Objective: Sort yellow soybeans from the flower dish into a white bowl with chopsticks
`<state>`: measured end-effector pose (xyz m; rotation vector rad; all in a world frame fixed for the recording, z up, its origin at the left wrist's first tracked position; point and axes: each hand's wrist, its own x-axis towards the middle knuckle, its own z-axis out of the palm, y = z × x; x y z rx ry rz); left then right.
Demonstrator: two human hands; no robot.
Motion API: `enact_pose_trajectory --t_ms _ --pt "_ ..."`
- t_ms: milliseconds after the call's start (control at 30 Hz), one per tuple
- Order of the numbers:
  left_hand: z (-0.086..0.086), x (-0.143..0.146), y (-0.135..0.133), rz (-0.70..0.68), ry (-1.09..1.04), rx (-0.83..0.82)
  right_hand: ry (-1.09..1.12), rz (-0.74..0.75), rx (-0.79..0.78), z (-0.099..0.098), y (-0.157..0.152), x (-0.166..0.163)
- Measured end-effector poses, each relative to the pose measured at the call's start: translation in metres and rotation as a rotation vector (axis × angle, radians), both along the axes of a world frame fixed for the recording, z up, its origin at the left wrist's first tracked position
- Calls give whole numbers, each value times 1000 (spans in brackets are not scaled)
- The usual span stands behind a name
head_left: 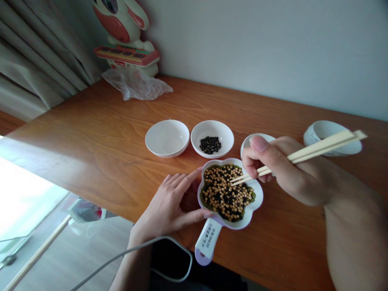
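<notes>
My right hand (287, 173) is closed around a pair of pale wooden chopsticks (321, 148), whose tips reach down into mixed beans (224, 190). The beans are tan, black and green, and they fill a white flower-shaped scoop (257, 198) with a labelled handle. My left hand (172, 204) grips the scoop's left side, thumb on the rim near the handle and fingers along the edge. Behind the scoop stands a white bowl (227, 135) with black beans in it. To its left is a white bowl (166, 139) with nothing visible inside. Another white bowl (263, 137) is partly hidden behind my right hand.
A white bowl (312, 135) stands at the far right, partly behind the chopsticks. A crumpled clear plastic bag (138, 85) and a toy keyboard figure (127, 52) sit at the back left. A grey cable (121, 254) loops past my left forearm, by the table's front edge.
</notes>
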<state>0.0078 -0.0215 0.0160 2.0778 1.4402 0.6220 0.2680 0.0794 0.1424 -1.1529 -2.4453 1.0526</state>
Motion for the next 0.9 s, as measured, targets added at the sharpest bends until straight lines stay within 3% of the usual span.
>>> enact_pose_trajectory --t_ms 667,900 --pt "1 1 1 -4 -4 9 10 -12 27 -5 2 -1" --pt "0 -1 0 16 5 -11 93 -73 33 6 2 15"
